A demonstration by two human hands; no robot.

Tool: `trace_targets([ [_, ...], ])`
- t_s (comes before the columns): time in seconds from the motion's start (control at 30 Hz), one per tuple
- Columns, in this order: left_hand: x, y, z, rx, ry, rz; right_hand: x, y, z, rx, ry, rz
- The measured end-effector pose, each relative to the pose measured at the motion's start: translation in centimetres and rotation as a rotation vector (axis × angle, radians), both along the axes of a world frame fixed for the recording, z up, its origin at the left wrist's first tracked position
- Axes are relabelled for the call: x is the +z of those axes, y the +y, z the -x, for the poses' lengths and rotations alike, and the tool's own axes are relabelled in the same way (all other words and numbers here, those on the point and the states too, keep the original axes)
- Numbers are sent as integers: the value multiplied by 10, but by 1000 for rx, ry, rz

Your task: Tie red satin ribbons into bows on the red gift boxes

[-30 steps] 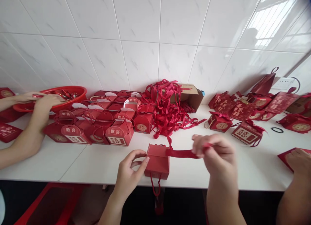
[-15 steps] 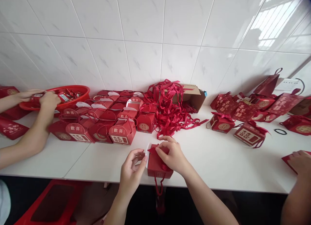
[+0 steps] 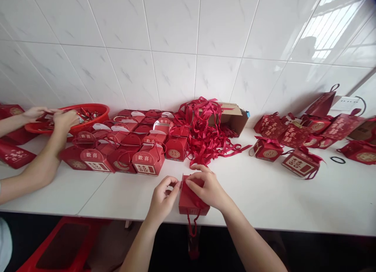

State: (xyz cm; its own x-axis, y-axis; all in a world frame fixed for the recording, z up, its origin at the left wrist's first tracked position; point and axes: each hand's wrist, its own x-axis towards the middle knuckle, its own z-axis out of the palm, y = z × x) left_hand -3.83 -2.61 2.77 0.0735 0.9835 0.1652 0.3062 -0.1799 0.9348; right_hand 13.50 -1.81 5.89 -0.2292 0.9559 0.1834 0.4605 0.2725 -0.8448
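A small red gift box (image 3: 190, 203) stands at the table's front edge, its twisted cord handle (image 3: 192, 227) hanging over the edge. My left hand (image 3: 165, 195) is at the box's left side, thumb and fingertips pinched at the upright top flap (image 3: 182, 182). My right hand (image 3: 209, 189) lies over the box top, thumb and forefinger closed together just behind that flap. A red ribbon (image 3: 199, 200) shows beneath the right palm, and its end goes out of sight at the fingertips.
Behind the box is a heap of red ribbons (image 3: 202, 141) beside an open cardboard box (image 3: 239, 121). Rows of red gift boxes (image 3: 147, 158) stand left. Finished-looking ribboned boxes (image 3: 268, 152) and a black ring (image 3: 337, 160) are right. Another person's hands (image 3: 63, 119) work over a red basket (image 3: 101, 109).
My left hand has moved right and up, tilting the box's white-backed flap upright toward my right fingers. The co-worker's hand at the right edge has left the view with a red item.
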Motion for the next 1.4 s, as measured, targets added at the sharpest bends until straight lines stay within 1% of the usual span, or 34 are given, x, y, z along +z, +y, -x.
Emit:
trace_targets([
  [0.07,-8,5,15,67,98,-16,-5,0,-11,-20,153,-43],
  [0.13,-21,8,38,187,273,-16,-14,-2,-26,-52,293,-70],
  [0.2,-35,10,62,325,486,46,-25,-6,-42,-49,363,-61],
  [0.23,-41,10,72,353,560,82,-31,-9,-49,-28,374,-48],
  [0.3,-49,11,82,423,637,61,-41,-15,-58,22,345,-33],
  [0.37,-49,12,77,444,581,-60,-48,-20,-60,37,271,-66],
  [0.4,-47,12,69,420,504,-117,-51,-21,-59,25,232,-98],
  [0.43,-43,13,60,369,407,-152,-52,-21,-58,5,194,-132],
  [0.5,-32,14,39,215,211,-119,-53,-20,-55,-47,129,-178],
  [0.6,-18,17,14,7,58,-53,-51,-16,-53,-131,62,-188],
  [0.7,-13,20,5,-148,-31,34,-47,-13,-55,-147,23,-184],
  [0.77,-13,22,4,-241,-106,137,-46,-12,-58,-119,-4,-176],
  [0.83,-14,22,5,-306,-171,216,-46,-12,-62,-80,-9,-154],
  [0.9,-15,21,6,-317,-203,255,-45,-11,-68,-40,30,-113],
  [0.97,-15,20,8,-298,-215,271,-43,-12,-75,-4,102,-41],
  [1.1,-14,20,10,-255,-227,294,-31,-17,-89,38,269,183],
  [1.13,-13,20,11,-243,-215,290,-28,-18,-91,36,287,211],
  [1.17,-12,20,12,-231,-199,275,-24,-19,-93,28,288,215],
  [1.23,-10,21,12,-209,-163,232,-19,-20,-94,5,250,170],
  [1.3,-8,21,12,-202,-129,206,-17,-20,-94,-1,195,128],
  [1.4,-7,22,11,-206,-93,209,-20,-21,-94,60,115,104],
])
